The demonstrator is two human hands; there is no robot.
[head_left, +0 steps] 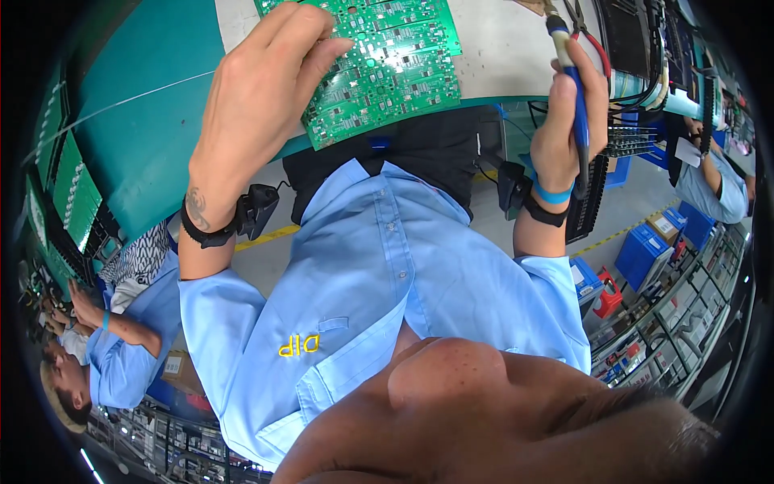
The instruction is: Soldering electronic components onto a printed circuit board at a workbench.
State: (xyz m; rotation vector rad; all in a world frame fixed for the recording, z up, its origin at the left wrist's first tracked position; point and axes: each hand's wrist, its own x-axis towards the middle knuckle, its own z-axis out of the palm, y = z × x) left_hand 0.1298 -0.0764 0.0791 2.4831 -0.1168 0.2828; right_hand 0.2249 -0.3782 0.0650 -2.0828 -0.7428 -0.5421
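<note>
A green circuit board (387, 77) with many small parts lies at the front edge of the bench. Over its left side is my left hand (270, 81), fingers curled and thumb near the forefinger. A thin silvery solder wire (153, 95) runs in from the left and passes behind this hand; its end is hidden. In my right hand (568, 121), held right of the board, is a soldering iron (578, 101) with a blue handle, its tip end pointing away from me. Red-handled pliers (595, 44) lie just beyond the right fingers.
A green mat (153, 153) covers the bench at left. More green boards (76, 194) stand in a rack there, near a seated co-worker (129, 347). Dark cables (657, 56) run along the right edge. Blue bins (642, 254) stand on the floor at right, and another person (713, 181) is beyond.
</note>
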